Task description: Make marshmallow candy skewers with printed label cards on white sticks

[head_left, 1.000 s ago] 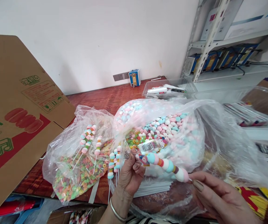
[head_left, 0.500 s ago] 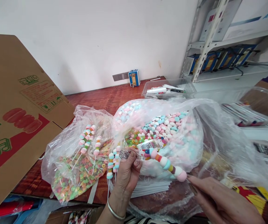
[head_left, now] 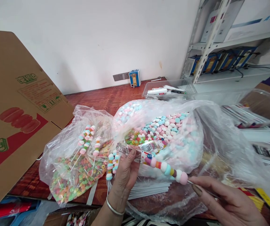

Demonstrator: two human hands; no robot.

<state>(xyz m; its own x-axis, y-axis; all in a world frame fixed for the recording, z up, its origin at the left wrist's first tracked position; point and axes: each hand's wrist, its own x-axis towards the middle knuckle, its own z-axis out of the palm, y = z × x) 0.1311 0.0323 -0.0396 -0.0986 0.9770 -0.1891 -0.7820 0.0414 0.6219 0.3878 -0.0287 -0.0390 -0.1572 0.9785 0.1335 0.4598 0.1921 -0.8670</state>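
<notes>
My left hand [head_left: 126,174], with a bangle at the wrist, pinches a clear printed wrapper [head_left: 123,148] between thumb and fingers. My right hand [head_left: 221,201] grips the thin stick of a candy skewer [head_left: 166,169] strung with pink, white, blue and coloured pieces. The skewer's far end meets the wrapper's spotted end; how far it goes inside I cannot tell. Behind the hands lies an open plastic bag of pastel candies [head_left: 167,125], with small ring candies [head_left: 132,137] at its left. Another printed wrapper [head_left: 150,146] rests on it. White sticks [head_left: 151,191] lie below.
Several finished skewers [head_left: 87,138] lie on a bag of ring candies [head_left: 66,185] at the left. A large cardboard box [head_left: 26,103] stands beside it. A clear tray [head_left: 170,83] with pens sits behind, a metal shelf [head_left: 210,44] at the right.
The skewer has swung to a flatter angle, its far end lower against the wrapper. More of the stick shows at my right fingers. My left hand has shifted slightly left with the wrapper.
</notes>
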